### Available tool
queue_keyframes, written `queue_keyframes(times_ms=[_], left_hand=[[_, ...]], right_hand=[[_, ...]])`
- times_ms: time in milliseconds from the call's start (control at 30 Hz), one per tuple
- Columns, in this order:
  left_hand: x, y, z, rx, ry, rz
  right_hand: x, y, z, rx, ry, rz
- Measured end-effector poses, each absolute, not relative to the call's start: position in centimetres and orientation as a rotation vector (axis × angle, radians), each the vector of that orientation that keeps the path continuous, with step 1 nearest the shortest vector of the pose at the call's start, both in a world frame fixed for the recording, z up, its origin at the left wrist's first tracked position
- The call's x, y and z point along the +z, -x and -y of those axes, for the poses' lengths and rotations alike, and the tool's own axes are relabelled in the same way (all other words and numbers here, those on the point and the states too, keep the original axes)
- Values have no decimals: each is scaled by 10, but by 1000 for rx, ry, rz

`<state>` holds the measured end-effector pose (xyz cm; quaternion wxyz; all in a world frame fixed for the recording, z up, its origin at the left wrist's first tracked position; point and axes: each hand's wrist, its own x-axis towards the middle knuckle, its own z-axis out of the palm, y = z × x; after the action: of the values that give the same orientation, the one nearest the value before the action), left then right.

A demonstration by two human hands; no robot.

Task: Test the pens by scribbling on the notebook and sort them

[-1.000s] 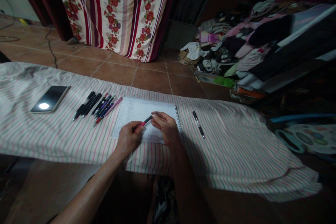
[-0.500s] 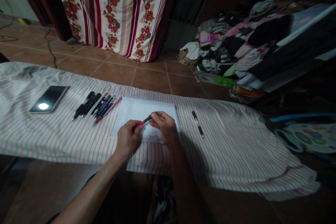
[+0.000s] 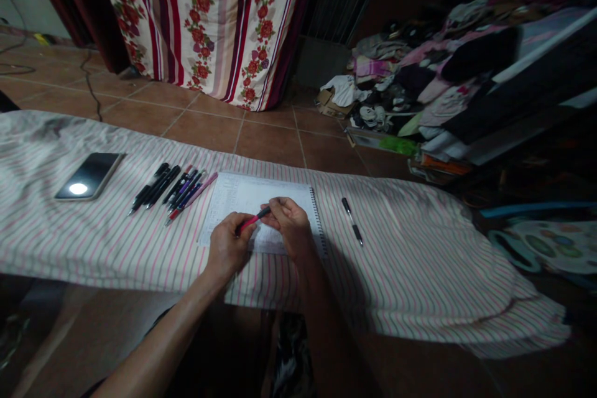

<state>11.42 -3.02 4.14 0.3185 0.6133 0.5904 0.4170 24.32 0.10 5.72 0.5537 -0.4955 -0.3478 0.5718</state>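
Note:
Both hands meet over a spiral notebook (image 3: 242,196) lying on a striped cloth (image 3: 116,242). My left hand (image 3: 227,247) is closed around the red barrel of a pen (image 3: 254,219). My right hand (image 3: 289,224) pinches the pen's black end with fingertips and thumb. The pen points up and to the right, held just above the page. To the left of the notebook lies a row of several pens (image 3: 172,189). One black pen (image 3: 352,221) lies alone to the right.
A phone (image 3: 88,175) with a light reflection rests on the cloth at the left. Beyond the cloth is a tiled floor, a floral curtain (image 3: 219,18) and a heap of clothes (image 3: 420,81) at the right.
Hardly anything differs. My right fingers have slid slightly further over the pen's black end; both hands stay in place over the notebook.

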Motion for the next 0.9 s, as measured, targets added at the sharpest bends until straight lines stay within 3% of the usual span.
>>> queue_keyframes(times_ms=[200,600,900], left_hand=[[41,-113,27,1134,-1303,-1397],[39,-112,27,1144,-1365,-1431],[40,-112,27,1120,-1198,-1314]], right_hand=[[61,-248,2,1499,1074,852],[59,-244,1,1352,1232,827],[62,-249,3,1449,1156,872]])
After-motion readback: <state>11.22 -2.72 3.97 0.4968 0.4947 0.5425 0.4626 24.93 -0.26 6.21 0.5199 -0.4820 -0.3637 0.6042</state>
